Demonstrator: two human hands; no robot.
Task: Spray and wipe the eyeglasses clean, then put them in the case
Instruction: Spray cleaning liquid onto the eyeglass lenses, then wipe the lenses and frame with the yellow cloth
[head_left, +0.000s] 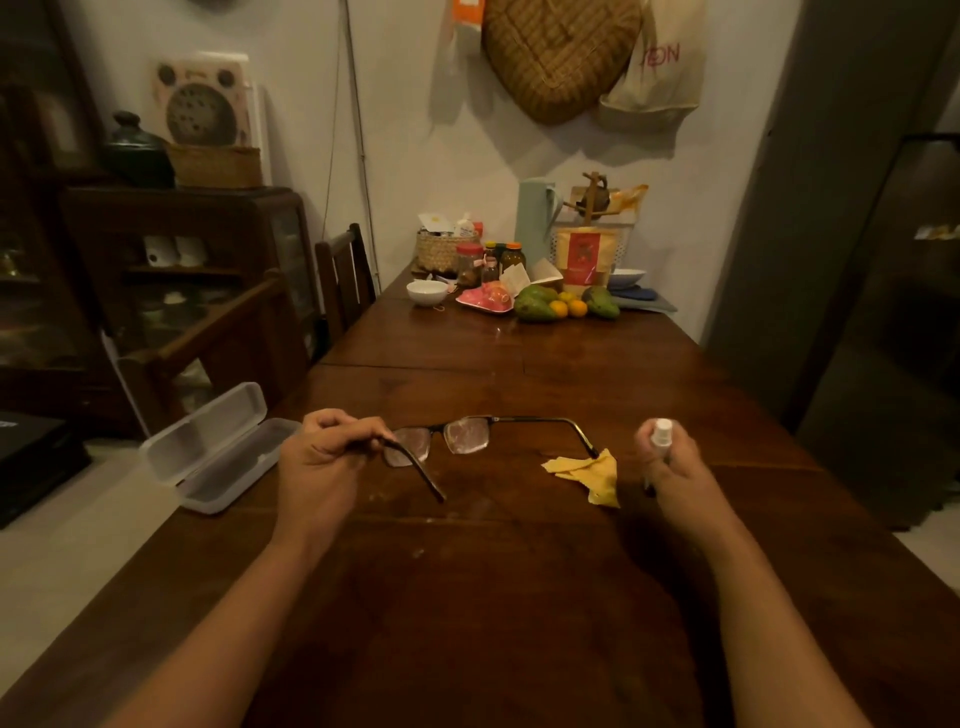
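Left hand (319, 457) fingers pinch eyeglasses (467, 436) at one temple; frame runs left-right, lenses face viewer. Right hand (670, 467), right of glasses, fingers wrapped around upright spray bottle (662, 434).

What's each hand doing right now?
Left hand: fingers closed on the eyeglasses at one temple.
Right hand: closed around the spray bottle.

Far end of table (519, 597) — avocados (535, 304), white bowl (426, 292).
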